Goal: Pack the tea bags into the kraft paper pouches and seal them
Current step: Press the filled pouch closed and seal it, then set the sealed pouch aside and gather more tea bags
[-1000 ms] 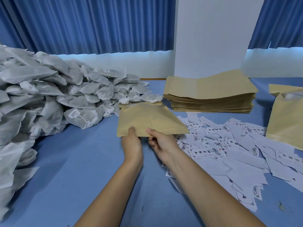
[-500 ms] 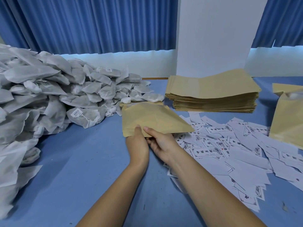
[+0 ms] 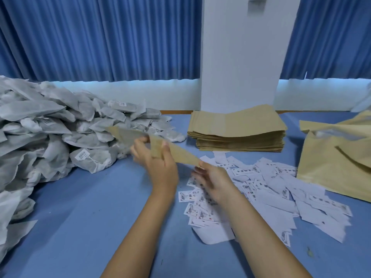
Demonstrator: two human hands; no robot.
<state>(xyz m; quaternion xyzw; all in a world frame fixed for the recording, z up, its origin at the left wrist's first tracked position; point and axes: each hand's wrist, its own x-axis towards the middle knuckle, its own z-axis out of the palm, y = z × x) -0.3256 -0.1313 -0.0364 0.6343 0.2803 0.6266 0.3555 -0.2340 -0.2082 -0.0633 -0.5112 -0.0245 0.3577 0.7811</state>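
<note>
A flat kraft paper pouch (image 3: 181, 154) hangs tilted above the blue table, its far end pointing at the heap of white tea bags (image 3: 60, 135) on the left. My left hand (image 3: 156, 163) grips the pouch near its middle, thumb on top and fingers beneath. The fingertips of my right hand (image 3: 212, 180) meet the pouch's lower right corner; motion blur hides whether they pinch it. A thick stack of empty kraft pouches (image 3: 236, 127) lies behind my hands.
Loose white printed labels (image 3: 271, 189) are scattered on the table (image 3: 80, 217) under and right of my right hand. Larger kraft bags (image 3: 331, 161) lie at the right edge. A white pillar (image 3: 241, 57) and blue curtains stand behind.
The pouch has been lifted off the table and turned edge-on, tilting down to the right. My left hand moved up to its middle, and my right hand slid to its right corner.
</note>
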